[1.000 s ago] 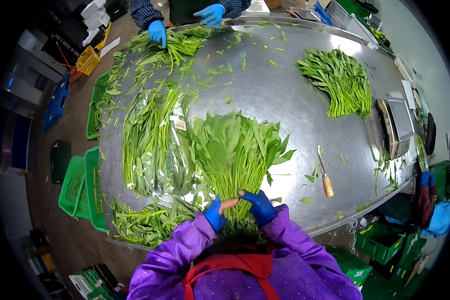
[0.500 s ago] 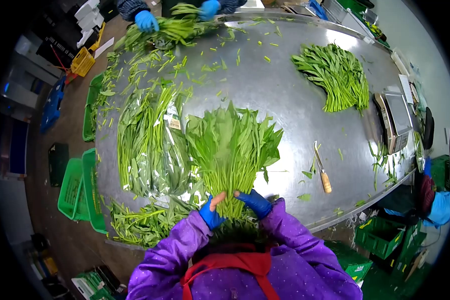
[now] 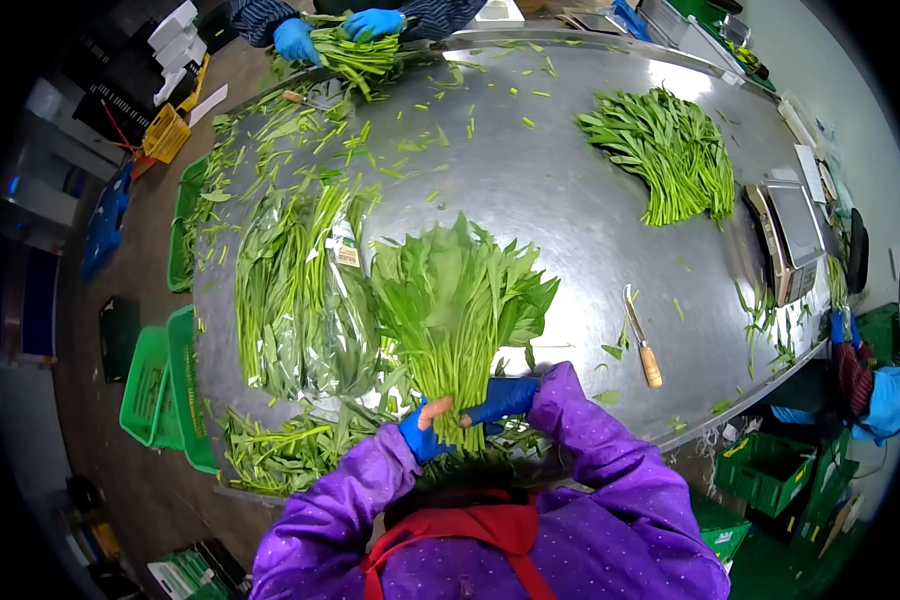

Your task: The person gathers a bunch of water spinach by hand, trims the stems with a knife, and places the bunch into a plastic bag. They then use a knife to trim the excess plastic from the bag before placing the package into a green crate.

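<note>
A large bunch of leafy greens (image 3: 455, 300), long-stemmed like water spinach, stands between my hands with its leaves fanned away from me. My left hand (image 3: 425, 432), in a blue glove with the thumb bare, is wrapped round the lower stems from the left. From the right, my right hand (image 3: 502, 400) closes on the same stems near their cut ends. Clear plastic bags of greens (image 3: 310, 300) lie left of the bunch, one with a label. Loose greens (image 3: 290, 445) are heaped by the table's near edge. A wooden-handled knife (image 3: 643, 340) lies to the right.
Another pile of greens (image 3: 665, 155) lies on the metal table (image 3: 510, 150) at the far right, near a scale (image 3: 785, 240). Across the table, a co-worker's gloved hands (image 3: 335, 38) hold greens. Green crates (image 3: 150, 385) stand beyond the left edge. Stem scraps are scattered about.
My right hand has moved in across the stem ends, and the bunch has narrowed at its base and shifted slightly left. The co-worker's hands have come together on their greens.
</note>
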`<state>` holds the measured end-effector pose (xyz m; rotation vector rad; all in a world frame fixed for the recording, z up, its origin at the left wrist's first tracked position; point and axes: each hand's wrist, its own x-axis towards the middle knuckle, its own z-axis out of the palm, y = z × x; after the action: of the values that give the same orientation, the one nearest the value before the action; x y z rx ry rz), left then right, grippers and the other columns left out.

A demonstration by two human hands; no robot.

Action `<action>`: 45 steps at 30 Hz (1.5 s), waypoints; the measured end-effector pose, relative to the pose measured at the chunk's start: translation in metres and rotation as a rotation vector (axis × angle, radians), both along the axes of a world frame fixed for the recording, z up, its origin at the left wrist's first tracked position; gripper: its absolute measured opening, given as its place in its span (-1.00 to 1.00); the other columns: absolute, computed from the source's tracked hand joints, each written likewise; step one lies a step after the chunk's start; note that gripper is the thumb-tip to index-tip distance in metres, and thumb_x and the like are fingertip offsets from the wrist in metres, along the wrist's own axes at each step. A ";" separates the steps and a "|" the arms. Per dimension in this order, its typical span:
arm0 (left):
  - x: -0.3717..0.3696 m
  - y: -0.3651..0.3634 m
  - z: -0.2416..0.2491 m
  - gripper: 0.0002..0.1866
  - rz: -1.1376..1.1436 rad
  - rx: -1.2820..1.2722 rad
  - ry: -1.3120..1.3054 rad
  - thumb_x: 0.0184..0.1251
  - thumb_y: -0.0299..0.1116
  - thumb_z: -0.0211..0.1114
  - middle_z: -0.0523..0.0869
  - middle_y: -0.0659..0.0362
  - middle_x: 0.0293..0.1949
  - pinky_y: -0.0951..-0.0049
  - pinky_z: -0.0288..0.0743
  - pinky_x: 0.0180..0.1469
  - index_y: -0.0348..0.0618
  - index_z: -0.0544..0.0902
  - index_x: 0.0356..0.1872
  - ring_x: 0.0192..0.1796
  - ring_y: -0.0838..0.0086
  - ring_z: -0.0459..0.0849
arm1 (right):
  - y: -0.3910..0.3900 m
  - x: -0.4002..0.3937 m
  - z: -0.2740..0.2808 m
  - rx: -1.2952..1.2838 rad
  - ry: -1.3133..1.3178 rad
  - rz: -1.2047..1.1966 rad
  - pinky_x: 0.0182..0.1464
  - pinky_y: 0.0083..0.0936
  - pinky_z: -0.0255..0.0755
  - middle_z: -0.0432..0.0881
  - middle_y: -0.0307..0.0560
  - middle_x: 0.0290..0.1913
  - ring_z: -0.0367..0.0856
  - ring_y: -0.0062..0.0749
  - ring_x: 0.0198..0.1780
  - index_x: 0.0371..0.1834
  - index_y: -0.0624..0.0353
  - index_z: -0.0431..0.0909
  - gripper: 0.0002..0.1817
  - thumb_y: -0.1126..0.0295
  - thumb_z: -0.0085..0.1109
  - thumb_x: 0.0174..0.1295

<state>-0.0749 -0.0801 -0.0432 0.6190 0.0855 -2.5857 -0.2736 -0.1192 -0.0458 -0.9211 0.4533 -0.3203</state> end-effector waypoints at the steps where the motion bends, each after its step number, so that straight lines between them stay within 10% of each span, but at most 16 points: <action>1: 0.003 0.004 -0.006 -0.49 -0.006 -0.205 -0.092 0.17 -0.29 0.21 0.54 0.04 0.02 0.29 0.49 0.00 -0.17 0.36 0.16 0.01 0.27 0.56 | 0.000 0.000 -0.001 0.013 -0.005 0.021 0.11 -0.45 0.33 0.50 -0.06 0.05 0.44 -0.40 0.07 0.19 0.21 0.31 -0.37 0.12 0.24 0.12; 6: 0.030 0.021 -0.050 -0.45 -0.052 -1.243 -0.549 -0.05 -0.53 0.34 0.55 0.05 -0.02 0.29 0.36 0.13 -0.17 0.42 0.06 0.07 0.24 0.52 | -0.002 0.000 -0.006 0.055 -0.010 0.104 0.11 -0.45 0.33 0.50 -0.06 0.04 0.44 -0.40 0.07 0.19 0.22 0.32 -0.38 0.12 0.24 0.12; 10: 0.036 0.012 -0.062 -0.41 -0.031 -1.578 -0.511 -0.03 -0.48 0.33 0.53 0.03 0.04 0.30 0.34 0.15 -0.21 0.40 0.12 0.08 0.22 0.52 | 0.002 -0.008 -0.007 0.100 -0.009 0.115 0.11 -0.45 0.33 0.50 -0.06 0.04 0.44 -0.40 0.07 0.18 0.22 0.32 -0.38 0.13 0.25 0.11; 14: 0.009 -0.009 0.000 -0.38 -0.256 -0.296 -0.196 0.11 -0.30 0.20 0.47 0.00 0.14 0.28 0.36 0.14 -0.26 0.30 0.24 0.07 0.23 0.52 | 0.010 -0.021 -0.018 0.127 0.044 0.022 0.10 -0.43 0.33 0.52 -0.06 0.01 0.44 -0.40 0.04 0.15 0.22 0.36 -0.42 0.17 0.25 0.12; 31: 0.017 0.017 -0.041 -0.52 -0.385 -0.554 -0.426 0.17 -0.36 0.13 0.55 0.09 0.08 0.42 0.36 0.14 -0.28 0.43 0.15 0.10 0.39 0.51 | 0.034 -0.021 -0.002 -0.031 0.206 -0.111 0.14 -0.52 0.28 0.53 -0.10 0.03 0.43 -0.46 0.06 0.15 0.27 0.39 -0.53 0.31 0.17 0.19; 33: 0.027 0.024 -0.072 -0.53 -0.327 -0.733 -0.429 0.18 -0.36 0.14 0.58 0.10 0.04 0.41 0.39 0.11 -0.29 0.44 0.14 0.06 0.42 0.54 | 0.038 -0.030 0.016 0.038 0.267 -0.153 -0.07 -0.54 0.38 0.61 -0.10 -0.21 0.52 -0.51 -0.17 -0.07 0.31 0.53 -0.66 0.31 0.19 0.17; 36: 0.009 0.005 0.014 -0.51 -0.239 -0.652 -0.556 0.08 -0.49 0.26 0.63 0.12 -0.08 0.41 0.43 0.04 -0.33 0.44 0.11 -0.05 0.42 0.59 | 0.042 -0.045 0.036 0.077 0.259 -0.368 -0.31 -0.57 0.39 0.61 -0.13 -0.45 0.53 -0.53 -0.44 -0.35 0.32 0.61 -0.78 0.33 0.19 0.17; 39: -0.005 -0.003 0.039 -0.47 -0.195 -0.616 -0.593 0.01 -0.53 0.32 0.62 0.13 -0.09 0.44 0.44 0.01 -0.32 0.44 0.09 -0.07 0.45 0.59 | 0.033 -0.039 0.074 0.071 0.302 -0.643 -0.36 -0.60 0.45 0.64 -0.07 -0.34 0.58 -0.52 -0.44 -0.28 0.37 0.58 -0.76 0.36 0.16 0.18; 45: -0.017 0.000 0.029 -0.54 -0.193 -0.700 -0.679 -0.03 -0.54 0.32 0.63 0.16 -0.19 0.47 0.44 -0.07 -0.31 0.49 -0.01 -0.17 0.50 0.58 | 0.014 0.019 0.067 -0.539 0.658 -0.784 -0.48 -0.68 0.21 0.37 -0.39 -0.62 0.26 -0.75 -0.52 -0.54 0.24 0.47 -0.80 0.41 0.29 0.08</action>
<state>-0.0923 -0.0802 -0.0145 1.1938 -1.0808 -2.1951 -0.2550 -0.1054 0.0209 -1.3485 1.3913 -0.8877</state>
